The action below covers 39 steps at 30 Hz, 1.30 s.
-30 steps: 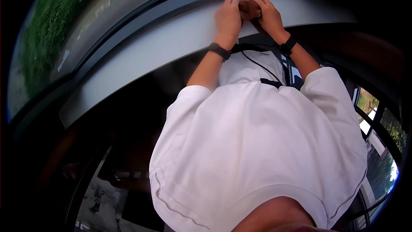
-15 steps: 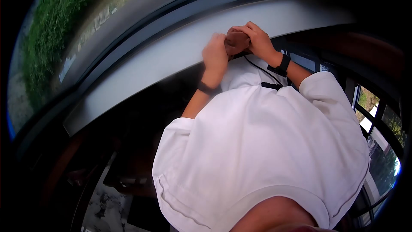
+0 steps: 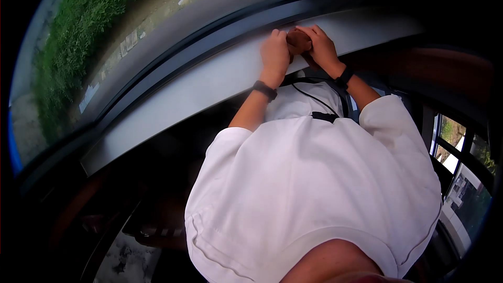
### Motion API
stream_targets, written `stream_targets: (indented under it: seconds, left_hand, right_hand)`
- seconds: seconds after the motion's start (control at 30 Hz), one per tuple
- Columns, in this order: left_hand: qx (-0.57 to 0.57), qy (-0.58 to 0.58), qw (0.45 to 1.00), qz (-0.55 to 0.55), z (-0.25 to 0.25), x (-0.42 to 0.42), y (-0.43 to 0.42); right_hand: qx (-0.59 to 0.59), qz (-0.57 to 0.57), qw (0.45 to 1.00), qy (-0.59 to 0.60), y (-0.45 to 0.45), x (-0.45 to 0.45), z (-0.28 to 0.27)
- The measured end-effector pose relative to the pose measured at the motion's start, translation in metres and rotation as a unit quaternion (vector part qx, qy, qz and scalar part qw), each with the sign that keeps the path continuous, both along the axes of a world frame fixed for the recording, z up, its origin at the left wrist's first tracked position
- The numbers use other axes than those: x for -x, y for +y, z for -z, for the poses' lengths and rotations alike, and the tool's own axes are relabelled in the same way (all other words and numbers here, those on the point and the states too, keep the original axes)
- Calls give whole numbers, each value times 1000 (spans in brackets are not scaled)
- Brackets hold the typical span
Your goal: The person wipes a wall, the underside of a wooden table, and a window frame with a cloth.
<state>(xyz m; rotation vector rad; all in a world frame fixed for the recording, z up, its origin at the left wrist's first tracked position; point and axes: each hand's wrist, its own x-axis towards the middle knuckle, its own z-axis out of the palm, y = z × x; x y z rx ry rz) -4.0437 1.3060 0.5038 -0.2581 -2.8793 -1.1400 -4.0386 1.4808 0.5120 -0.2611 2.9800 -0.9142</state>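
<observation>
We observe both forearms extended forward from the sleeves of a white shirt (image 3: 314, 178), angled inward so that the two hands converge above a pale sill (image 3: 188, 99). The left hand (image 3: 274, 54) is raised with its back toward us and its fingers curled. The right hand (image 3: 321, 48) is inclined toward the left one, with its fingers directed across the top.

Between them we locate one brown item (image 3: 298, 43), soft and folded in appearance; its exact type cannot be determined. The left hand is clamped on its left edge, and the right hand is closed on its upper right edge. The left fingertips are partly hidden from us. Whether the item touches the sill, we cannot tell.

We count two hands, one brown item and two black bands: the left band (image 3: 265, 90) on the left wrist, the right band (image 3: 343, 77) on the right wrist. One black cord (image 3: 314, 98) runs below the hands. Beyond the sill we note a dark window frame (image 3: 209, 46) and green foliage (image 3: 86, 29).
</observation>
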Motion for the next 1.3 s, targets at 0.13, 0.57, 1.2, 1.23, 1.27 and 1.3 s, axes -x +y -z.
stream_targets:
  seconds: [0.13,0.57,1.2,1.23,1.27,1.3]
  left_hand:
    - [12,-24,998,63,16,-9,40]
    - [-109,213,971,-23,-60,-4,85]
    - [-93,502,857,-68,-194,18,121]
    - [-83,479,872,-61,-185,17,120]
    - [-71,454,886,-54,-173,15,117]
    - [-62,430,900,-46,-160,-3,107]
  right_hand:
    - [-8,13,1000,-7,46,-22,4]
    - [238,7,947,215,80,8,-22]
    - [327,-28,825,460,78,39,-167]
    - [321,-24,825,464,79,43,-151]
    - [311,-21,844,437,80,44,-133]
    - [299,-18,861,411,74,27,-113]
